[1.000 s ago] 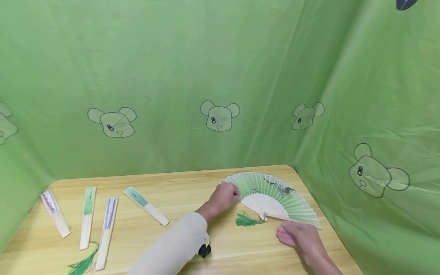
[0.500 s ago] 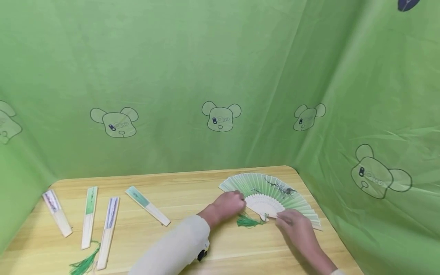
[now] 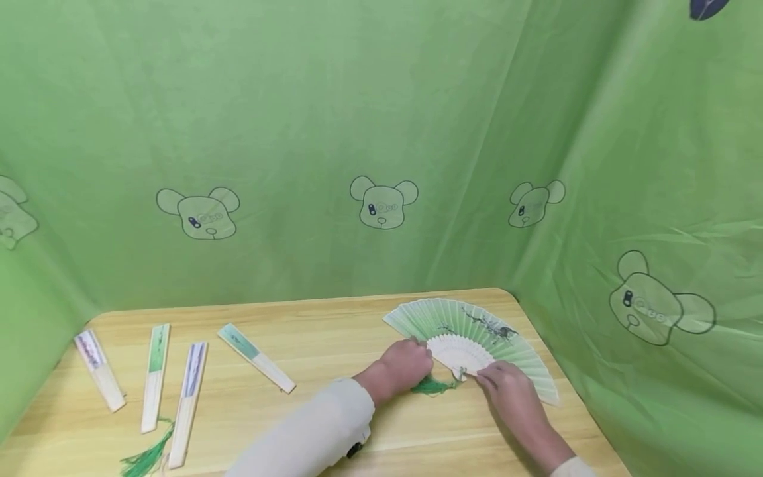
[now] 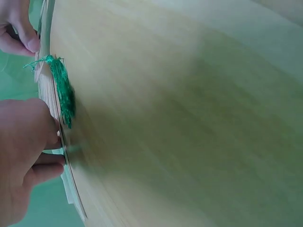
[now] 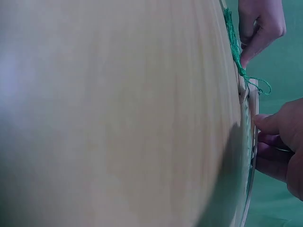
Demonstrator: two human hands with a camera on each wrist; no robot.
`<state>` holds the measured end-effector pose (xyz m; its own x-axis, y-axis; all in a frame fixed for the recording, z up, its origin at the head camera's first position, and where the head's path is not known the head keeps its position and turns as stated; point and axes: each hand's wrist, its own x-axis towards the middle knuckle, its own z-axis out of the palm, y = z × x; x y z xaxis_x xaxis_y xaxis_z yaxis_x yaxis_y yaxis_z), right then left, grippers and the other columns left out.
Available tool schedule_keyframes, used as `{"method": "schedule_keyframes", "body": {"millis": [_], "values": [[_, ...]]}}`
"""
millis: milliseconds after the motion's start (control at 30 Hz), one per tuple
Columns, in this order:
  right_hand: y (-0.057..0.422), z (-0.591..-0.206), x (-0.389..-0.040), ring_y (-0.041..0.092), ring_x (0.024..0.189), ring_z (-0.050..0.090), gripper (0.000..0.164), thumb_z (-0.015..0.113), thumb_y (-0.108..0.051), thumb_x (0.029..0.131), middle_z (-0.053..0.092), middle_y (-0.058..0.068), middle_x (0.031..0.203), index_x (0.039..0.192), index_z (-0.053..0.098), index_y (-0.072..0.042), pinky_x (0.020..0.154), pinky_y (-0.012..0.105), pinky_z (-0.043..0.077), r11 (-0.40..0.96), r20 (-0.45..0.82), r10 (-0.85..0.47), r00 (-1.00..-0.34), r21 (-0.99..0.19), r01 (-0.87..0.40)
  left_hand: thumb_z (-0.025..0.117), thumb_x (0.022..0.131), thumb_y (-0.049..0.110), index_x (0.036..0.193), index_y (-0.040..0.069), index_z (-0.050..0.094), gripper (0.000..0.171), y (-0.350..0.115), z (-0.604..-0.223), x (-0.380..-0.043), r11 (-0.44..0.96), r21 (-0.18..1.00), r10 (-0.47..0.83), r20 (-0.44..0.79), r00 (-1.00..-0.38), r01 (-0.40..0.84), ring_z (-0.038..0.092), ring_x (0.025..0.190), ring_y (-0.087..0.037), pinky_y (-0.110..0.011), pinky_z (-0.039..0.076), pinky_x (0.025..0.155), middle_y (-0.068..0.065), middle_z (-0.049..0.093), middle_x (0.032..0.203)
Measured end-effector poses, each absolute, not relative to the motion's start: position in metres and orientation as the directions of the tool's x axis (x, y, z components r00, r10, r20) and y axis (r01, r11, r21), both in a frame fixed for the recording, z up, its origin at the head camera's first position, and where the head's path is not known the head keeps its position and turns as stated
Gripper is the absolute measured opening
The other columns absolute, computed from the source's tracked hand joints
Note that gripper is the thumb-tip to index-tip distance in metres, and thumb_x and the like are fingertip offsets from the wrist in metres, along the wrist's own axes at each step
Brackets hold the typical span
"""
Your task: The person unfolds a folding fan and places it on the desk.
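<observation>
A green folding fan point(image 3: 483, 323) with a dark branch print lies spread out at the right of the table. My left hand point(image 3: 405, 366) pinches its left edge beside the pale ribs. Near the pivot, my right hand point(image 3: 514, 397) holds the right edge between thumb and fingers, as the right wrist view shows with the thumb point(image 5: 267, 122) against the outer rib. A green tassel point(image 4: 61, 90) hangs from the pivot between both hands. In the head view the left hand partly hides the tassel and part of the fan's left edge.
Several folded fans lie to the left: a purple-printed one point(image 3: 100, 371), a green one point(image 3: 155, 377) by a green tassel point(image 3: 146, 457), a lilac one point(image 3: 187, 404) and a teal one point(image 3: 256, 358). Green cloth point(image 3: 286, 132) surrounds the wooden table point(image 3: 334, 331).
My right hand has moved up and left from below the fan and now grips its right edge near the pivot. My left hand has slid down along the left edge.
</observation>
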<state>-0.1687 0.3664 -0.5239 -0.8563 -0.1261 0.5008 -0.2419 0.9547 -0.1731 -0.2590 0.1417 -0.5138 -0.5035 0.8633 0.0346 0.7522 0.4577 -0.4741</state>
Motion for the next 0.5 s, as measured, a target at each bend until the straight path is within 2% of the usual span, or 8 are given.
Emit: {"method": "schedule_keyframes", "body": {"millis": [167, 233, 333, 400, 500], "values": [[0.370, -0.522, -0.172, 0.024, 0.074, 0.071, 0.008, 0.084, -0.004, 0.080, 0.074, 0.010, 0.081, 0.084, 0.077, -0.005, 0.069, 0.043, 0.069, 0.961, 0.487, -0.131, -0.864, -0.153, -0.232, 0.054, 0.106, 0.025, 0.108, 0.023, 0.074, 0.020, 0.147, -0.512, -0.262, 0.494, -0.433, 0.842, 0.026, -0.538, 0.753, 0.064, 0.090, -0.006, -0.015, 0.062, 0.079, 0.010, 0.072, 0.102], [0.371, -0.521, -0.173, 0.024, 0.072, 0.070, 0.007, 0.083, -0.004, 0.082, 0.073, 0.010, 0.080, 0.084, 0.077, -0.005, 0.068, 0.043, 0.068, 0.964, 0.478, -0.129, -0.869, -0.146, -0.224, 0.052, 0.105, 0.025, 0.114, 0.019, 0.072, 0.023, 0.149, -0.512, -0.264, 0.523, -0.385, 0.828, 0.018, -0.560, 0.761, 0.066, 0.096, -0.010, -0.019, 0.063, 0.086, 0.006, 0.072, 0.109], [0.373, -0.519, -0.176, 0.025, 0.071, 0.071, 0.006, 0.083, -0.004, 0.083, 0.073, 0.012, 0.080, 0.084, 0.077, -0.004, 0.067, 0.043, 0.068, 0.967, 0.470, -0.127, -0.873, -0.139, -0.215, 0.048, 0.105, 0.025, 0.128, 0.015, 0.068, 0.031, 0.152, -0.512, -0.269, 0.571, -0.298, 0.799, -0.012, -0.601, 0.765, 0.067, 0.115, -0.016, -0.029, 0.062, 0.103, 0.001, 0.071, 0.127], [0.374, -0.517, -0.179, 0.026, 0.071, 0.071, 0.005, 0.082, -0.003, 0.083, 0.073, 0.013, 0.080, 0.085, 0.077, -0.003, 0.066, 0.043, 0.068, 0.967, 0.466, -0.124, -0.876, -0.141, -0.211, 0.043, 0.106, 0.025, 0.136, 0.014, 0.063, 0.037, 0.155, -0.512, -0.272, 0.602, -0.239, 0.777, -0.043, -0.628, 0.762, 0.063, 0.129, -0.020, -0.036, 0.058, 0.114, -0.001, 0.065, 0.141], [0.376, -0.517, -0.183, 0.028, 0.071, 0.071, 0.005, 0.081, -0.002, 0.084, 0.074, 0.015, 0.080, 0.086, 0.077, -0.001, 0.065, 0.043, 0.068, 0.968, 0.456, -0.114, -0.883, -0.150, -0.202, 0.039, 0.107, 0.026, 0.146, 0.014, 0.056, 0.044, 0.158, -0.512, -0.276, 0.639, -0.180, 0.747, -0.085, -0.659, 0.748, 0.053, 0.143, -0.022, -0.040, 0.051, 0.123, -0.001, 0.055, 0.155]]}}
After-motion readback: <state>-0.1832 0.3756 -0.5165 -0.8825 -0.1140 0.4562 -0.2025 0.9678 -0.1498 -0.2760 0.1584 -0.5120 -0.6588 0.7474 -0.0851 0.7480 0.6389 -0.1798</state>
